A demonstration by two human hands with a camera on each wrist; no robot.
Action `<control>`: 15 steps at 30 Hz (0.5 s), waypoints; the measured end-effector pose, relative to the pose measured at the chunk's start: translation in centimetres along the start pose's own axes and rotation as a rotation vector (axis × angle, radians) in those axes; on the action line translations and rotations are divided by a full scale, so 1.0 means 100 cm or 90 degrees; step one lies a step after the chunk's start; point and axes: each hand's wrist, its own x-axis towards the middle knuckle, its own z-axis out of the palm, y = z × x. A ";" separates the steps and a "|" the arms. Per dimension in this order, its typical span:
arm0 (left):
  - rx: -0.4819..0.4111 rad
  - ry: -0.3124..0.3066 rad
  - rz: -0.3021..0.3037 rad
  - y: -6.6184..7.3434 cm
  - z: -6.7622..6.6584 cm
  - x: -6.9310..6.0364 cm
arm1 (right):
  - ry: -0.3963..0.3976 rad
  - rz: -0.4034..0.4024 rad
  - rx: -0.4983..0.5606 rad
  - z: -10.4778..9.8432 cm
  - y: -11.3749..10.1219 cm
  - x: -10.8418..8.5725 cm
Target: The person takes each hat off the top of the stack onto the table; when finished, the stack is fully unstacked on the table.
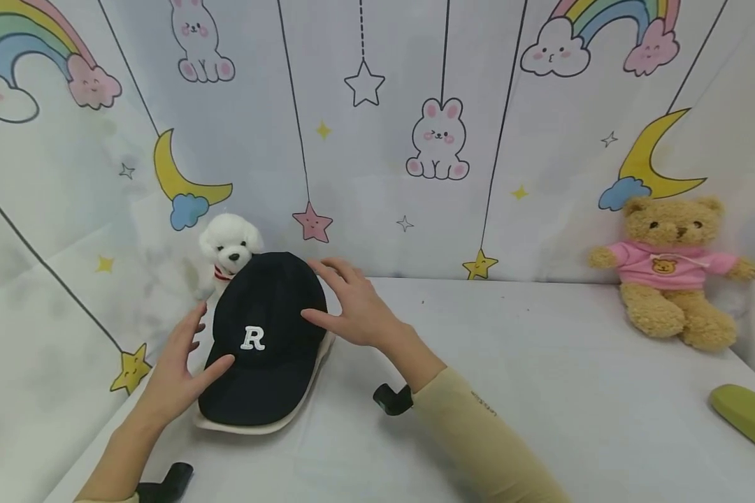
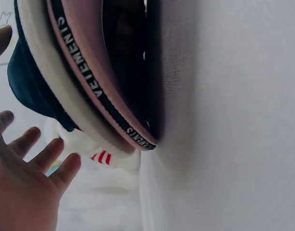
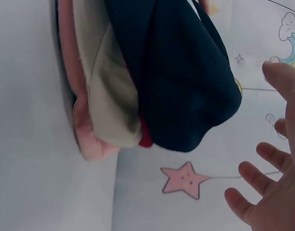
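A black cap with a white letter R lies on top of a stack of caps at the left of the table. Under it are a cream cap and a pink cap with a dark lettered band. A red edge peeks out between the black and cream ones. My left hand is beside the stack's left side, fingers spread. On the other side, my right hand has its fingers apart and slightly bent. Both wrist views show gaps between fingers and caps; neither hand holds anything.
A white plush dog with a red collar sits behind the caps. At the far right sits a teddy bear in a pink hoodie, and a green object lies at the table's right edge. A patterned cloth hangs behind.
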 end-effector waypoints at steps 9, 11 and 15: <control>-0.016 -0.012 -0.045 -0.010 0.001 -0.005 | 0.002 0.039 0.098 0.020 -0.013 0.017; -0.015 -0.021 -0.058 -0.013 0.002 -0.006 | -0.003 0.057 0.124 0.022 -0.014 0.018; -0.012 -0.038 -0.088 -0.015 0.003 -0.007 | -0.022 0.089 0.177 0.026 -0.015 0.019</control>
